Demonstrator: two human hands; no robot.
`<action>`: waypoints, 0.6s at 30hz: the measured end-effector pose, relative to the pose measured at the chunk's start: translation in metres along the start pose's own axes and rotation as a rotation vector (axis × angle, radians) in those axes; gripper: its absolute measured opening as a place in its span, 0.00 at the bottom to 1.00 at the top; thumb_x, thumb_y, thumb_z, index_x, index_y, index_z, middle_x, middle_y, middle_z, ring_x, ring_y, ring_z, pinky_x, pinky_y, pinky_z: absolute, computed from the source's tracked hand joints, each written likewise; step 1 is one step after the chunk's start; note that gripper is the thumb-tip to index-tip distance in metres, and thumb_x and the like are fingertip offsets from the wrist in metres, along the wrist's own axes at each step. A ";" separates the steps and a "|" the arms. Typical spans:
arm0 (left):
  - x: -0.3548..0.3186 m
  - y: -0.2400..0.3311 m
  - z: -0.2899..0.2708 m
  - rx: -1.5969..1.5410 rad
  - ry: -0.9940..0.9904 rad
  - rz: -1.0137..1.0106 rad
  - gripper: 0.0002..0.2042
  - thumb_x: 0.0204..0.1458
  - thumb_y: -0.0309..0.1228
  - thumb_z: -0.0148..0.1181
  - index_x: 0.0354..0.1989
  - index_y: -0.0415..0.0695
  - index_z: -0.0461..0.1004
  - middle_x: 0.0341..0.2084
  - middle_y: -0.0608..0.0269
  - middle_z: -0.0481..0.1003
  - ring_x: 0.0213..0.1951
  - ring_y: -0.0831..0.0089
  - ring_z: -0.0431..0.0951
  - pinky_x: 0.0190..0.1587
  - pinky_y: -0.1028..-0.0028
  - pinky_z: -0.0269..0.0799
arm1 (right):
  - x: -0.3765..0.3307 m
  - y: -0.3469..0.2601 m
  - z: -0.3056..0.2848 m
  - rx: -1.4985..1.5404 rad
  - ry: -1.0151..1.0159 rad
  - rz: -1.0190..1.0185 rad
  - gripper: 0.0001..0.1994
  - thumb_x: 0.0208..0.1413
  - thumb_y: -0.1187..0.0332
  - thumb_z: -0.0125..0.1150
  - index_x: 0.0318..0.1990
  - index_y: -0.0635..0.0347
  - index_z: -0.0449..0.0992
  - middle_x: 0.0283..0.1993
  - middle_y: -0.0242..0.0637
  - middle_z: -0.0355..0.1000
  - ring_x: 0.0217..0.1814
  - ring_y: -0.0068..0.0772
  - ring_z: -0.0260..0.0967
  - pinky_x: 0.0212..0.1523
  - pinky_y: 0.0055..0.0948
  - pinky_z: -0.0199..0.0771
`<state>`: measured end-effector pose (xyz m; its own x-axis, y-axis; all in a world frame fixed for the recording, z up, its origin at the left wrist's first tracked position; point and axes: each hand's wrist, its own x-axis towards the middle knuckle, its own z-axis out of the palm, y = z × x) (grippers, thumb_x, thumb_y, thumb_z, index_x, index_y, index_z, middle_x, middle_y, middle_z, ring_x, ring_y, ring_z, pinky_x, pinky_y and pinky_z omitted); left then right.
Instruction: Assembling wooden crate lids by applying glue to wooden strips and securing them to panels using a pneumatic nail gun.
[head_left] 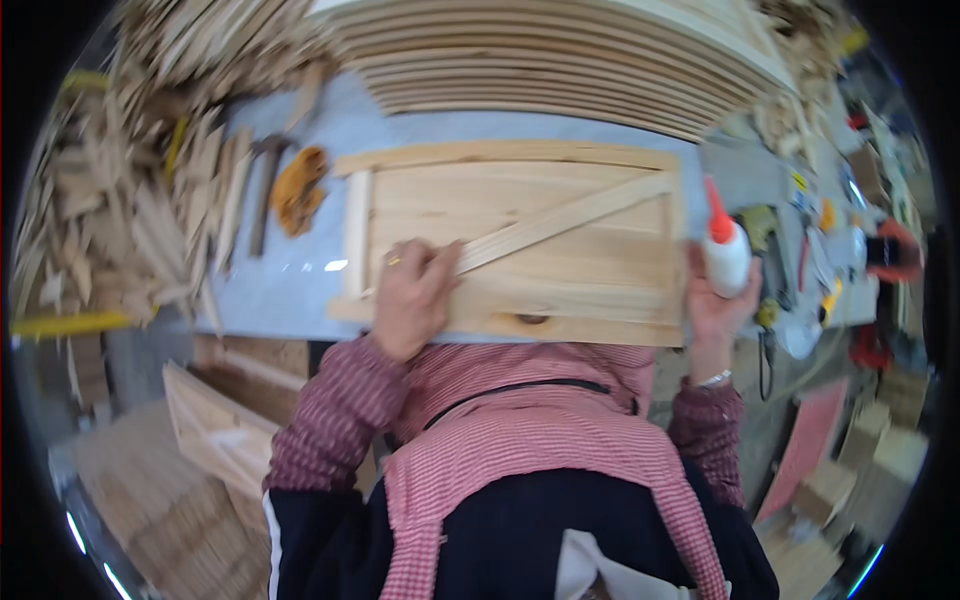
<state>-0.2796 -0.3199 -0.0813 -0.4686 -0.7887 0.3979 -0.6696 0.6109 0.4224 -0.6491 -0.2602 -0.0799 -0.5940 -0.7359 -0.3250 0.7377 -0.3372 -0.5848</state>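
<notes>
A framed wooden panel (420, 205) lies flat on the worktable, with pale rails along its edges. A diagonal wooden slat (565, 222) runs across it from the upper right corner down toward the left. My left hand (412, 300) rests over the panel's lower left part, its fingers curled at the slat's lower end, which they partly hide. Beside the panel's right edge, my right hand (718, 305) holds a white glue bottle (727, 262) with a red nozzle pointing up and away from me.
A stack of wooden panels (540, 75) stands at the far side. A hammer (265, 195) and an orange-brown cloth or glove (298, 190) lie to the left, near piled wood scraps (150, 235). A green-handled tool (758, 230) and other tools lie at the right.
</notes>
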 end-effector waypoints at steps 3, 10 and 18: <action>-0.005 -0.001 0.000 0.052 -0.012 -0.058 0.18 0.41 0.26 0.61 0.45 0.42 0.74 0.27 0.58 0.66 0.33 0.61 0.67 0.35 0.65 0.63 | 0.001 -0.002 -0.002 -0.022 -0.027 0.018 0.28 0.56 0.54 0.52 0.58 0.64 0.62 0.57 0.49 0.65 0.59 0.51 0.63 0.65 0.54 0.54; -0.007 0.001 0.001 0.050 0.020 -0.061 0.19 0.40 0.25 0.63 0.46 0.43 0.75 0.27 0.61 0.66 0.32 0.65 0.67 0.37 0.68 0.64 | 0.005 -0.002 -0.007 -0.016 -0.031 0.035 0.29 0.54 0.55 0.56 0.58 0.66 0.62 0.58 0.48 0.64 0.60 0.51 0.61 0.65 0.51 0.55; -0.009 0.002 0.003 0.026 0.005 -0.059 0.21 0.39 0.25 0.63 0.46 0.41 0.74 0.27 0.62 0.65 0.32 0.66 0.67 0.38 0.68 0.63 | 0.007 -0.004 -0.009 -0.038 -0.053 0.031 0.30 0.54 0.55 0.57 0.58 0.66 0.61 0.58 0.48 0.64 0.60 0.51 0.61 0.65 0.50 0.55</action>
<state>-0.2781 -0.3117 -0.0872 -0.4248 -0.8230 0.3772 -0.7107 0.5612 0.4241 -0.6590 -0.2582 -0.0866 -0.5525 -0.7760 -0.3044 0.7425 -0.2922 -0.6028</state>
